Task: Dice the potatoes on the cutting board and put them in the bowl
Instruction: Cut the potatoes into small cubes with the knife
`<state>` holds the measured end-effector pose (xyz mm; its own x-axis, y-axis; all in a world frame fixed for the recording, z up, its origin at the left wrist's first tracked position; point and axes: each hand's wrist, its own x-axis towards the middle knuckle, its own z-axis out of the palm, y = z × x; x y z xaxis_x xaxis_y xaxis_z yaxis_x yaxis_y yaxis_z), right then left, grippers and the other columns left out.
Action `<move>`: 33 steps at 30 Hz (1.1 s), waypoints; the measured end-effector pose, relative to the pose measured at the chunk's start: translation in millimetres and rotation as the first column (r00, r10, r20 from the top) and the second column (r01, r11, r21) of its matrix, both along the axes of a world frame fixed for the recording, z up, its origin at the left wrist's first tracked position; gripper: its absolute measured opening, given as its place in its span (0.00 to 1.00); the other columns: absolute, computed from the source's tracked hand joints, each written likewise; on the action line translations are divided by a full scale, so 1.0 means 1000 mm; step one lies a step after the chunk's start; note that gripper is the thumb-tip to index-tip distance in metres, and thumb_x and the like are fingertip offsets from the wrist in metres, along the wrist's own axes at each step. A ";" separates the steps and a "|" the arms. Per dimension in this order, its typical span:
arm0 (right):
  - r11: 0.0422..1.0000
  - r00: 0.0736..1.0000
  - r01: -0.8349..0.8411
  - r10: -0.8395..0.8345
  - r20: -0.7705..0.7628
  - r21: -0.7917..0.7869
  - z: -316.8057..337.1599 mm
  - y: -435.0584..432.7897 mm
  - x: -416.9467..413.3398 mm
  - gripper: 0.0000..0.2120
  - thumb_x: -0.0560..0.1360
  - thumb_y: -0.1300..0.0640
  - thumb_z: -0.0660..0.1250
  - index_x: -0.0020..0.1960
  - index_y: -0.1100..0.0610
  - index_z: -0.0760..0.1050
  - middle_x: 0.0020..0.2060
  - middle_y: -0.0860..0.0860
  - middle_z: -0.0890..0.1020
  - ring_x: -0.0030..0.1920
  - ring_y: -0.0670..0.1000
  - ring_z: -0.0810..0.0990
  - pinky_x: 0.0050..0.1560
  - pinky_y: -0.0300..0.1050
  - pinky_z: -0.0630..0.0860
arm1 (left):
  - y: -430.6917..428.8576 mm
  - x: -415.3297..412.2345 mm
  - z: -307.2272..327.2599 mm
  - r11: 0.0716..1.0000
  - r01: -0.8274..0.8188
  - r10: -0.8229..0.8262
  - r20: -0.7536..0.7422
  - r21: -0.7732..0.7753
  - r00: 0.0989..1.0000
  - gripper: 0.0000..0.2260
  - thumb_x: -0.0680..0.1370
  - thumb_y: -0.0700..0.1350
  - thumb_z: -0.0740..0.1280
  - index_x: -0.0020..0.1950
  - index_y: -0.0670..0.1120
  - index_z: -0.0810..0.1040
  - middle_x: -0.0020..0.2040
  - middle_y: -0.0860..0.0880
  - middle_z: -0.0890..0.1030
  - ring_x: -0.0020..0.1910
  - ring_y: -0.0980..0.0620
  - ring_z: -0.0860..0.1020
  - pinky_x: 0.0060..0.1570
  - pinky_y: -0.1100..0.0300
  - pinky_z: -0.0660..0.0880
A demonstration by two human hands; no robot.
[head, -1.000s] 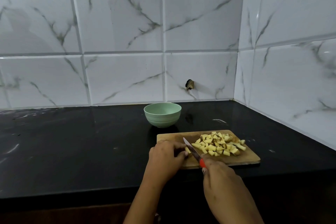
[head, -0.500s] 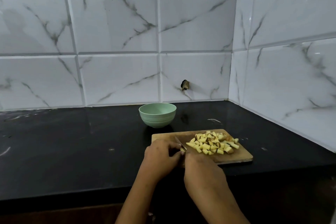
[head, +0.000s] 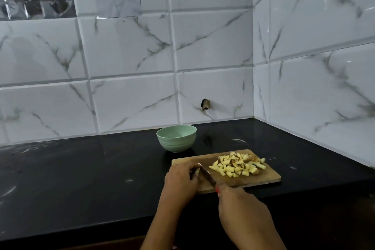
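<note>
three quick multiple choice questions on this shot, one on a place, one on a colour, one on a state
1. Where does the bowl stand?
A. on the counter behind the cutting board
B. in a sink
C. on a shelf

2. What colour is the bowl?
A. red
B. pale green
C. black

3. What state is the bowl in?
A. full of dice
B. tipped over
C. upright and empty

1 A: it sits on the dark counter past the board's far edge.
2 B: its wall and inside are pale green.
3 C: it stands upright with nothing inside. The diced potato lies on the board, where the left hand pinches a potato piece beside the knife in the right hand.
</note>
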<state>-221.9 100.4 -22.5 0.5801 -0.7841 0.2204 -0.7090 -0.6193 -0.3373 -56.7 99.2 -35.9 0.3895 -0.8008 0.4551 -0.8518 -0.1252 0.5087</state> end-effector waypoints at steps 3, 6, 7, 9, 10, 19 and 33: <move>1.000 0.993 -0.018 0.018 0.120 -0.004 -0.006 -0.008 -0.008 0.14 0.82 0.49 0.52 0.65 0.43 0.69 0.49 0.45 0.78 0.47 0.45 0.78 0.41 0.40 0.72 | -0.001 0.001 -0.001 1.000 -0.026 0.026 0.010 -0.008 1.000 0.10 0.76 0.40 0.62 0.54 0.53 0.77 0.50 0.56 0.79 0.50 0.57 0.75 0.52 0.60 0.73; 0.997 0.977 -0.020 0.034 0.212 -0.070 -0.010 -0.020 -0.013 0.13 0.81 0.46 0.54 0.63 0.41 0.72 0.42 0.41 0.77 0.39 0.40 0.76 0.35 0.33 0.70 | -0.002 0.001 -0.001 0.999 -0.043 0.043 0.033 0.003 0.999 0.08 0.75 0.39 0.60 0.51 0.49 0.74 0.48 0.53 0.77 0.50 0.53 0.74 0.51 0.57 0.73; 0.994 0.969 -0.011 0.037 0.243 -0.106 -0.010 -0.025 -0.013 0.14 0.81 0.46 0.54 0.65 0.41 0.70 0.42 0.41 0.77 0.37 0.40 0.75 0.32 0.33 0.69 | -0.002 0.002 -0.001 0.999 -0.037 0.037 0.035 0.001 0.999 0.09 0.75 0.38 0.59 0.50 0.49 0.74 0.48 0.54 0.77 0.49 0.54 0.74 0.50 0.59 0.73; 0.984 0.954 0.011 0.042 0.295 -0.175 -0.010 -0.034 -0.012 0.17 0.81 0.46 0.54 0.69 0.41 0.68 0.39 0.40 0.77 0.33 0.40 0.73 0.28 0.33 0.66 | -0.001 0.001 0.000 1.000 -0.029 0.030 0.041 -0.010 0.999 0.11 0.76 0.38 0.58 0.49 0.50 0.76 0.47 0.56 0.77 0.48 0.57 0.73 0.49 0.63 0.72; 0.982 0.949 0.014 0.047 0.313 -0.191 -0.009 -0.039 -0.010 0.18 0.81 0.46 0.55 0.70 0.41 0.67 0.37 0.40 0.76 0.31 0.40 0.73 0.27 0.33 0.66 | -0.001 0.002 0.000 0.999 -0.032 0.033 0.041 -0.018 0.999 0.11 0.76 0.37 0.58 0.49 0.50 0.77 0.47 0.56 0.77 0.47 0.57 0.73 0.48 0.64 0.71; 0.984 0.914 -0.084 0.140 0.380 -0.160 -0.021 -0.064 -0.011 0.17 0.79 0.45 0.61 0.67 0.38 0.71 0.41 0.41 0.83 0.35 0.42 0.79 0.36 0.36 0.77 | -0.003 0.004 -0.002 0.998 -0.021 0.021 0.008 -0.054 1.000 0.11 0.74 0.34 0.59 0.45 0.51 0.72 0.43 0.56 0.75 0.44 0.57 0.73 0.41 0.67 0.67; 0.981 0.859 -0.187 0.136 0.493 0.055 -0.017 -0.081 -0.016 0.16 0.78 0.44 0.62 0.64 0.44 0.76 0.49 0.39 0.81 0.50 0.41 0.78 0.49 0.35 0.76 | -0.004 0.006 -0.004 0.999 -0.023 0.026 0.107 -0.030 0.994 0.14 0.76 0.45 0.65 0.60 0.59 0.77 0.48 0.57 0.69 0.53 0.54 0.69 0.52 0.65 0.65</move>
